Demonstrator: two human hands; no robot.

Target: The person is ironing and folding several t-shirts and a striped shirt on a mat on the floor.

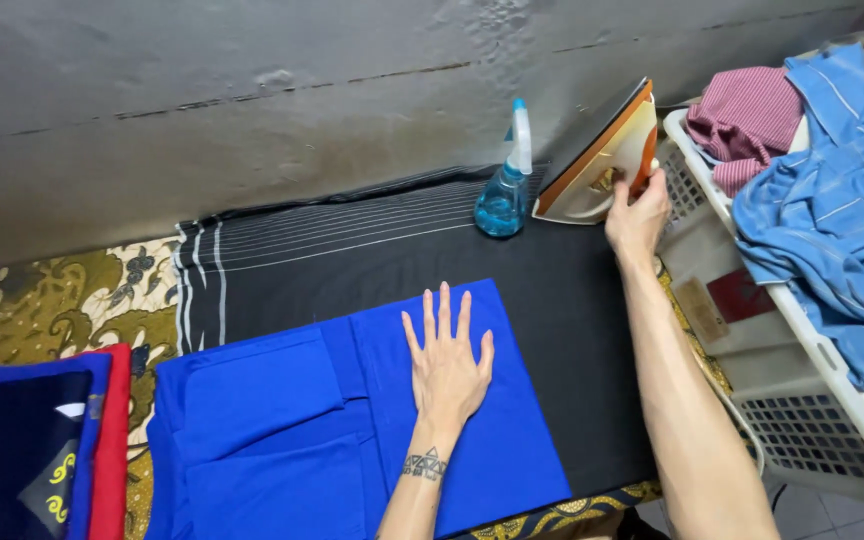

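Left hand [446, 362] lies flat, fingers spread, on folded blue garment [352, 420] at the near edge of the black ironing mat [552, 300]. Right hand [638, 215] is wrapped round the handle of the orange-and-cream iron [597, 160], standing on its heel at the mat's far right corner, just beside a blue spray bottle [507, 185]. Iron prob. heavy, rigid, hot soleplate, so grip handle only. Garment soft, limp, smooth (slides easily w/o a palm on it). White plastic laundry basket [752, 260] w/ crumpled shirts off the right edge.
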